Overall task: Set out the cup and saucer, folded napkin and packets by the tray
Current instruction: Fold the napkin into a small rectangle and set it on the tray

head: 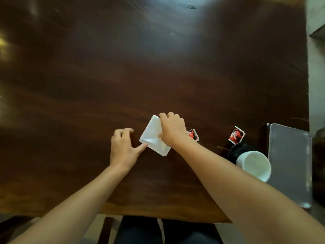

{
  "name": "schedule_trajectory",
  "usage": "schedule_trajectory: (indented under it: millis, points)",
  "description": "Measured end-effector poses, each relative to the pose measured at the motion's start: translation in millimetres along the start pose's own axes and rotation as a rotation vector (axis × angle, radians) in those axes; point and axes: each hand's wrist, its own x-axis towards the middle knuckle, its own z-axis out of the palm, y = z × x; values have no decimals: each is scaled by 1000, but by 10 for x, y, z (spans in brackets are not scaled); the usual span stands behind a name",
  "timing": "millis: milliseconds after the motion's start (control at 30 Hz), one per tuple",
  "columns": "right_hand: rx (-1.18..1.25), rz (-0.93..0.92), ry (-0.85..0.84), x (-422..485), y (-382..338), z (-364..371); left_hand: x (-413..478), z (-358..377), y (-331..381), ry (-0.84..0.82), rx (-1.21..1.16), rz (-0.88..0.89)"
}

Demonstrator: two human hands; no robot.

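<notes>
Pressing down on a folded white paper napkin [154,136], the right hand [173,129] has its fingers curled over the far edge; the left hand [122,147] lies spread, thumb touching its near corner. 2 red packets [193,135] [236,135], a white cup [253,164] on a black saucer [236,151] sit rightward beside the grey metal tray [290,164] on the dark wooden table [123,67]

One view only, from a head-worn wide-angle camera set above the near edge of the dark wooden counter [123,76], facing forward and steeply down so the counter top fills almost the whole picture. It sits close: both forearms enter from the bottom corners, and the wearer's lap shows below the counter's near edge. The counter's right edge falls inside the picture with pale floor beyond it, while its left and far edges are cut off; straight lines bow near the borders.
</notes>
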Motion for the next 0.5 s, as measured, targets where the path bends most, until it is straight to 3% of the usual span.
schedule_trajectory:
  millis: [133, 267, 400, 500]
  points:
    - [65, 127, -135, -21, -102, -110, -179, 26, 3, -184, -364, -403]
    - [656, 304, -419, -226, -107, -318, -237, -106, 26, -401, -749, -597]
    - [1279, 462, -516, -674, -151, -474, -293, -356, 151, -542, -847, -623]
    - [1577, 499, -545, -933, -163, -532, -342, -527, 356, -532, -875, -558]
